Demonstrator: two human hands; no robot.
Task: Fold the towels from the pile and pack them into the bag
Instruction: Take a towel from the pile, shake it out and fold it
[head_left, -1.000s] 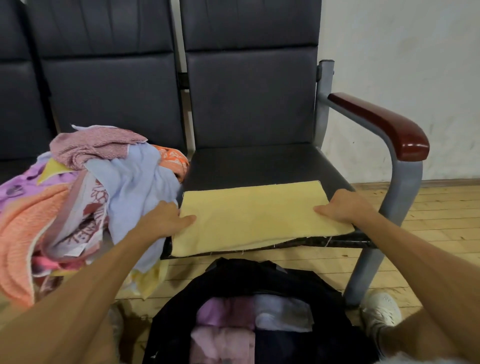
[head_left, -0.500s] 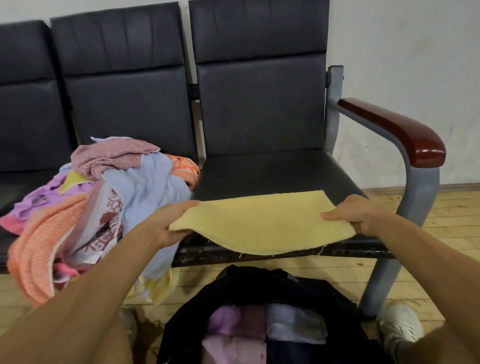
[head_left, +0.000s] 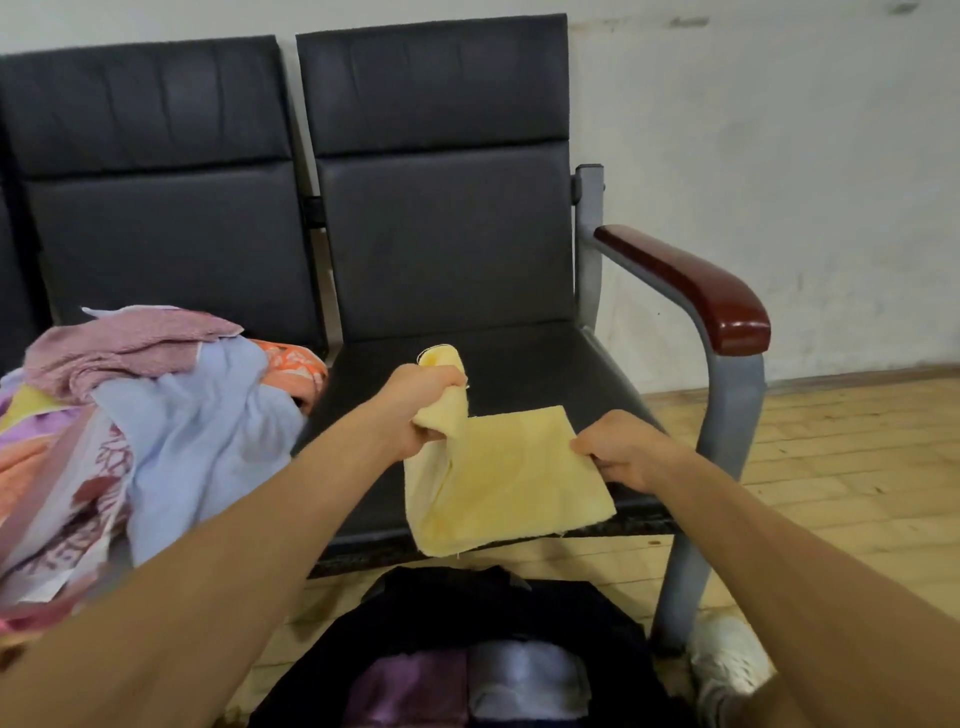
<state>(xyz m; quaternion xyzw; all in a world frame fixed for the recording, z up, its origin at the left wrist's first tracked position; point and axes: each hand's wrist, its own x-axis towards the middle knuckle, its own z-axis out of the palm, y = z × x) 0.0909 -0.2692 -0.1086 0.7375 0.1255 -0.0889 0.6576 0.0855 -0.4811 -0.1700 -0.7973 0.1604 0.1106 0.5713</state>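
A yellow towel (head_left: 514, 483) hangs folded over the front of the right-hand black seat (head_left: 524, 364). My left hand (head_left: 421, 410) grips its left end, bunched and lifted above the seat. My right hand (head_left: 621, 452) pinches the towel's right edge. A pile of towels (head_left: 156, 426) in pink, light blue, orange and purple lies on the left seat. On the floor just below me stands a dark open bag (head_left: 452, 603) with folded purple and pale towels (head_left: 467, 686) inside.
The chair's dark red armrest (head_left: 691, 286) on a grey metal frame (head_left: 727, 441) stands to the right. Behind it is a white wall, below it a wooden floor (head_left: 841, 467). A white shoe (head_left: 727, 670) shows at the bottom right.
The towel lay flat on the seat, then both hands lifted it. My left hand has carried its end rightwards, so the towel is now about half as wide.
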